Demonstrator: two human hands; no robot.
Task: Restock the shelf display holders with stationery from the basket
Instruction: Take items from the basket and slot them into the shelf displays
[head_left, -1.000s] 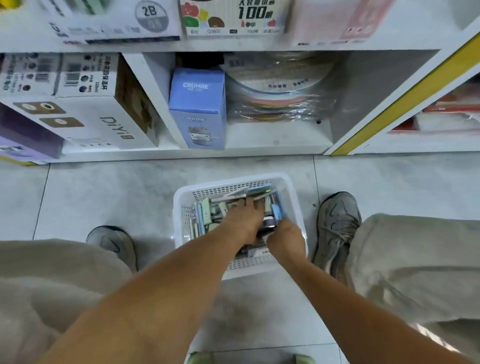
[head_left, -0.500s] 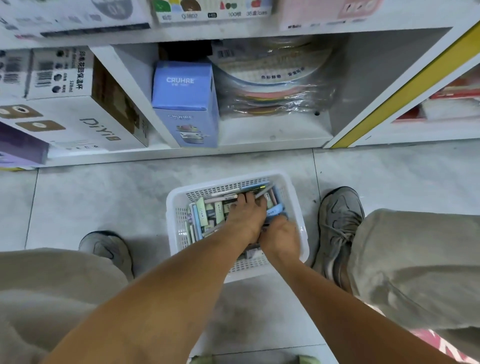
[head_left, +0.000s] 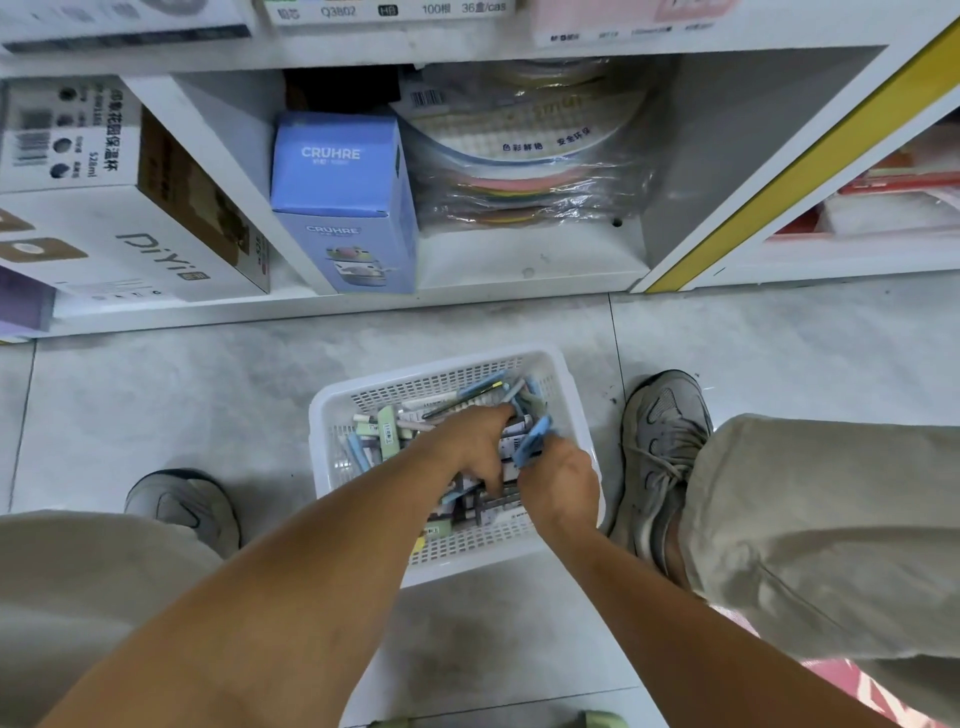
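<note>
A white perforated basket (head_left: 332, 410) sits on the tiled floor between my feet, filled with several pens and small stationery packs (head_left: 382, 434) in blue, green and white. My left hand (head_left: 470, 441) reaches into the middle of the basket, fingers spread down among the items. My right hand (head_left: 558, 480) is at the basket's right side and grips a blue item (head_left: 532, 441) that sticks up out of its fingers. What lies under both hands is hidden.
A white shelf unit (head_left: 519, 270) stands just beyond the basket, its bottom bay holding a blue CRUHRE box (head_left: 343, 202) and a wrapped stack of coloured discs (head_left: 524, 171). A DiYi box (head_left: 130, 234) fills the left bay. My grey shoes (head_left: 665, 441) flank the basket.
My right hand has lifted a little and now holds a blue item raised above the pile. My left hand has stayed in the basket, its fingers shifting among the items.
</note>
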